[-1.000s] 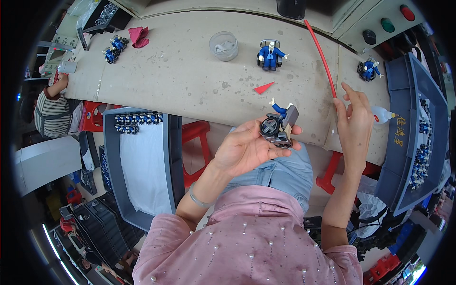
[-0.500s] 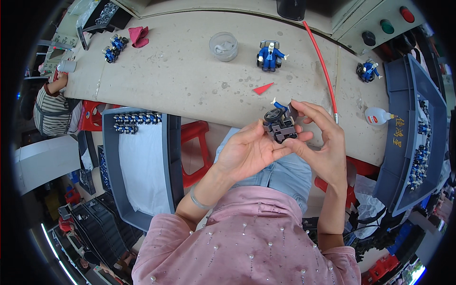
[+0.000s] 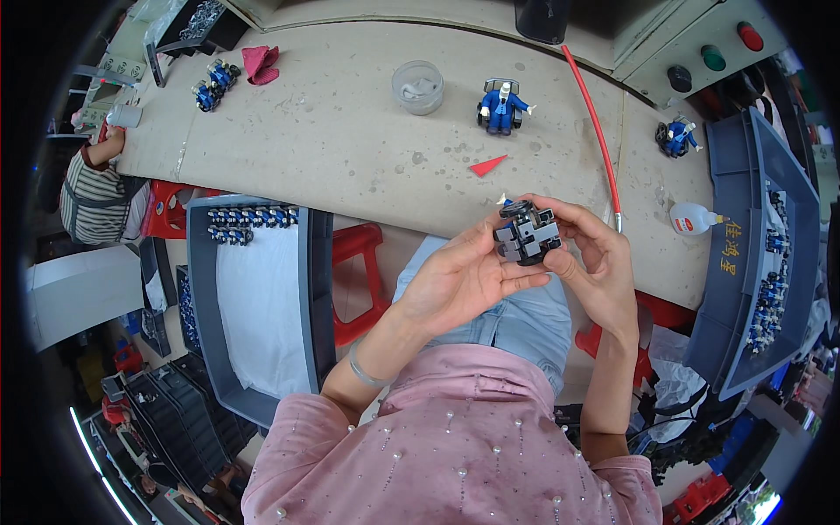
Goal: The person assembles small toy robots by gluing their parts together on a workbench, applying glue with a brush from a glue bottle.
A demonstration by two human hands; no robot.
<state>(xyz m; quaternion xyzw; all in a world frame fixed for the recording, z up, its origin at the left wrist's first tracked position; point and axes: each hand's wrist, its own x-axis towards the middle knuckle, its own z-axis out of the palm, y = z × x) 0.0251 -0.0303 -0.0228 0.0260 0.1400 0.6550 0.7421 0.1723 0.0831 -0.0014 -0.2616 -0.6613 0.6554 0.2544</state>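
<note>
Both my hands hold one small wheelchair figurine [image 3: 530, 236] above my lap, by the table's front edge. Its grey and black underside faces up, and a bit of the figure's pale hand sticks out at the far side. My left hand [image 3: 459, 276] supports it from the left, fingers under it and thumb along its side. Fingers and thumb of my right hand [image 3: 597, 262] close on its right side. Beyond, on the table, an upright wheelchair figure in a blue suit [image 3: 500, 107] faces me, near a red triangular scrap [image 3: 488, 165].
A grey bin [image 3: 308, 297] at left holds rows of figures on white sheeting. Another grey bin [image 3: 716, 289] at right holds more. On the table are a clear cup [image 3: 418, 87], a red rod [image 3: 592, 122], a small bottle [image 3: 694, 219], a pink cloth [image 3: 261, 65] and more figures [image 3: 215, 85].
The figurine has been turned in my hands, so its underside shows more fully and the blue arm is mostly hidden. My right fingers have curled in closer round it.
</note>
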